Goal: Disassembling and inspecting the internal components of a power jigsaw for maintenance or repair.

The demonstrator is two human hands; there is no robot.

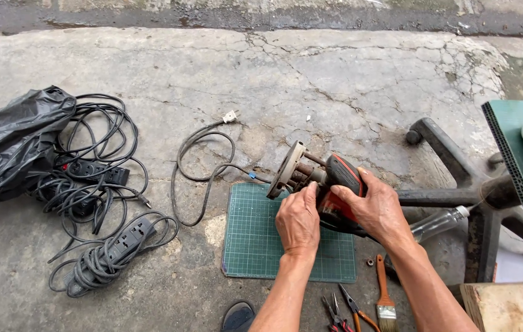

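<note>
Hands, left [298, 222] and right [377, 209], both gripped red-black sander [329, 187] above green cutting mat [255, 237], its baseplate half-detached, pliers [344, 310] unused nearby.

black plastic bag [9, 144] far left, crumpled

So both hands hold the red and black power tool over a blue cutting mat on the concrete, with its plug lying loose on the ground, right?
Not quite: the cutting mat is green, not blue, as the head view shows. The rest stands: the left hand and right hand hold the power tool over it, its plug loose on the concrete.
</note>
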